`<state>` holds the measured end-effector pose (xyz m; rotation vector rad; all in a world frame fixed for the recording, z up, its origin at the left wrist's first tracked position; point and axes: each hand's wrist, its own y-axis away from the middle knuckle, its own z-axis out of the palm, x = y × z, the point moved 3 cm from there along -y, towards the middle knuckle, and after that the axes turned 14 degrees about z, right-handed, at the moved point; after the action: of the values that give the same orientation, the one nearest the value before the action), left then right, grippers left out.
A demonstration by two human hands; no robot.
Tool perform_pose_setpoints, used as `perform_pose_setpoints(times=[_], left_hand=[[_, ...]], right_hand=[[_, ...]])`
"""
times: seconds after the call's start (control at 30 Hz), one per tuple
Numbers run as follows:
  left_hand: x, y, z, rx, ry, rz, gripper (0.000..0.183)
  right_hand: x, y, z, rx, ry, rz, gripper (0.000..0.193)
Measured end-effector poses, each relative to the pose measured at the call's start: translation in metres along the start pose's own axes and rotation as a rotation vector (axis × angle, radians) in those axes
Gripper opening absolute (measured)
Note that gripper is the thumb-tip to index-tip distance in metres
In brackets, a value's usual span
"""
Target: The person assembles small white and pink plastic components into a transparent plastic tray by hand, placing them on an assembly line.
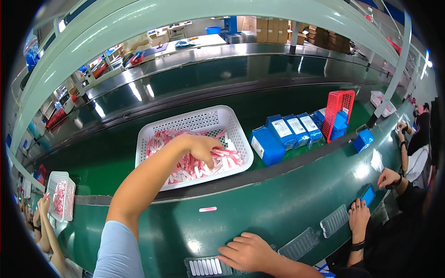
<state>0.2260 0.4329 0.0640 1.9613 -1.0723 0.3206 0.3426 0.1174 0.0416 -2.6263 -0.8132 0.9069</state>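
Note:
My left hand (202, 149) reaches into a white perforated plastic basket (185, 119) heaped with small pink-and-white plastic sticks (185, 162). Its fingers curl around some of the sticks, and the fingertips are partly hidden. Below, my right hand (248, 252) is closed on the right end of a clear plastic tray (187, 266) at the lower edge. Several white sticks (206, 267) lie side by side in that tray's slots. A single pink stick (207, 209) rests on the green work surface between the basket and my right hand.
Blue wrapped packs (269, 146) and a red basket (338, 116) stand right of the white basket. More clear trays (299, 244) lie right of my right hand. A co-worker's hand (359, 217) is near a blue tray (368, 195); another basket (69, 199) stands far left.

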Motion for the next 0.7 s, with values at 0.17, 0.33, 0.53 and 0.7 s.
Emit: perform_pose_setpoints(times=[0.17, 0.33, 0.53, 0.7], left_hand=[[0.023, -0.019, 0.018, 0.156, -0.372, 0.036, 0.110], [0.024, -0.021, 0.026, 0.209, -0.455, 0.194, 0.093], [0.027, -0.025, 0.030, 0.379, -0.537, 0.375, 0.067], [0.017, -0.025, 0.043, 0.492, -0.495, 0.431, 0.057]], right_hand=[[0.003, 0.001, 0.003, -0.028, 0.008, 0.025, 0.016], [0.002, 0.001, 0.002, -0.021, 0.020, 0.033, 0.017], [0.002, 0.001, 0.007, -0.054, 0.039, 0.042, 0.017], [0.004, 0.001, 0.009, -0.062, 0.021, 0.064, 0.017]])
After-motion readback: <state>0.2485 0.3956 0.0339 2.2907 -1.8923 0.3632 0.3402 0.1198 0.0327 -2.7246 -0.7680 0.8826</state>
